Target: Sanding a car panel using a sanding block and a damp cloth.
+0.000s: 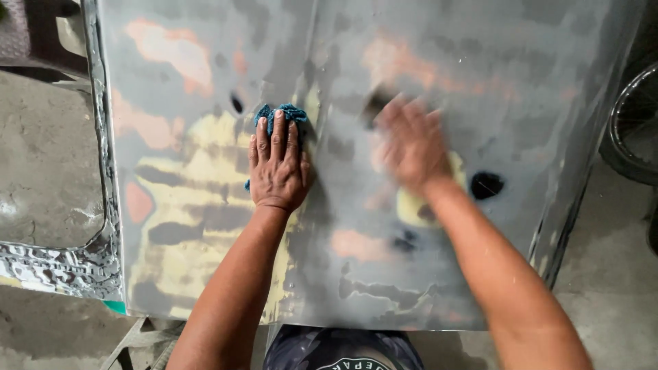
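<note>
1. Head view: I saw a large grey sanded metal car panel (480, 82), patched with yellow and pink filler, lying flat.
2. My left hand (277, 168) pressed a crumpled teal cloth (281, 115) against it, fingers extended flat.
3. My right hand (411, 144) was blurred on the panel; I couldn't tell its finger state.

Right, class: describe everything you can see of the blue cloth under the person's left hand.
The blue cloth is a small, crumpled rag of teal-blue, nubbly fabric. Most of it is hidden beneath the left hand, which lies flat on it, palm down; only a bunched edge shows past the fingertips, and a small scrap by the little finger. It lies against the grey car body panel, over a patch of yellowish filler. Whether it is wet or dry cannot be told.
</note>
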